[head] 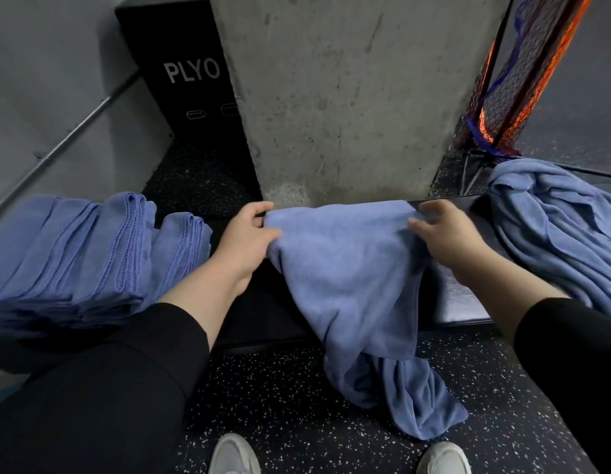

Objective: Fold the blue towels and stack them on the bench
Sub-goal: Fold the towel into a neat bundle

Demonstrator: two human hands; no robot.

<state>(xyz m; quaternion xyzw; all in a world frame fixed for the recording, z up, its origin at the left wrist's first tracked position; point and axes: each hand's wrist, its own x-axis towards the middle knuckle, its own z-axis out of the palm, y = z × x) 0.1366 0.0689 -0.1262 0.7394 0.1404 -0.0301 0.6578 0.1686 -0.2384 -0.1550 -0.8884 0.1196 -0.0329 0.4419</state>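
Left hand [244, 239] and right hand [446, 234], fingers pinching the limp blue cloth towel's [348, 268] far corners at the black padded bench's [464, 299] far edge (best kept taut and level).

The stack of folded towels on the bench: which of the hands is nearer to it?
Left. The left hand grips the towel edge just right of the stack of folded towels. The right hand holds the towel's other side, much farther away.
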